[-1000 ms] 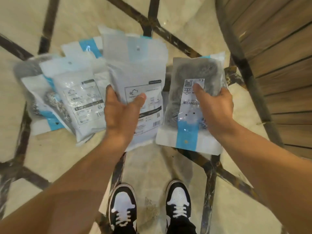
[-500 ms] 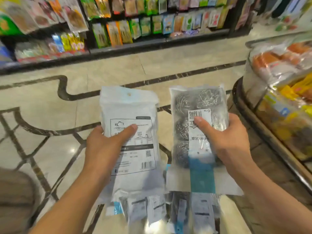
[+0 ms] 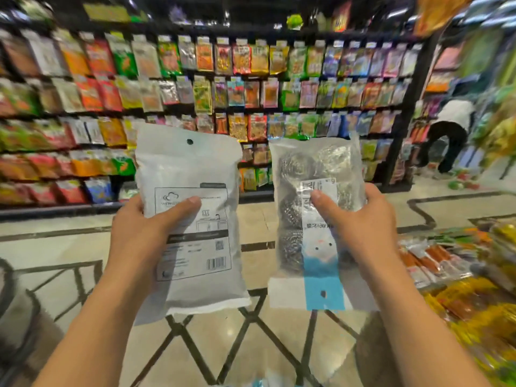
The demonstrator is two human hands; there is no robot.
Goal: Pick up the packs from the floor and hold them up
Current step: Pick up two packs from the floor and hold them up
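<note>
My left hand [image 3: 139,236] grips a white pack [image 3: 192,169] with a printed label and a barcode, thumb across its front. It stands upright in front of me at chest height. My right hand [image 3: 363,222] grips a clear pack of steel scourers [image 3: 307,163] with a blue strip at its lower end, thumb pressed on its white label. Both packs are raised side by side, a small gap between them. At the bottom edge a sliver of another pack [image 3: 259,382] on the floor shows, blurred.
A long shelf wall [image 3: 251,88] of hanging snack bags runs across the back. A display of orange and yellow packets [image 3: 460,275] stands at the right. A person [image 3: 449,141] bends over at the far right. Patterned marble floor [image 3: 251,344] lies below.
Both hands have lifted their packs from near the floor to chest height. The view has swung up from the floor and my shoes to the store shelves. The pile of packs has dropped out of view.
</note>
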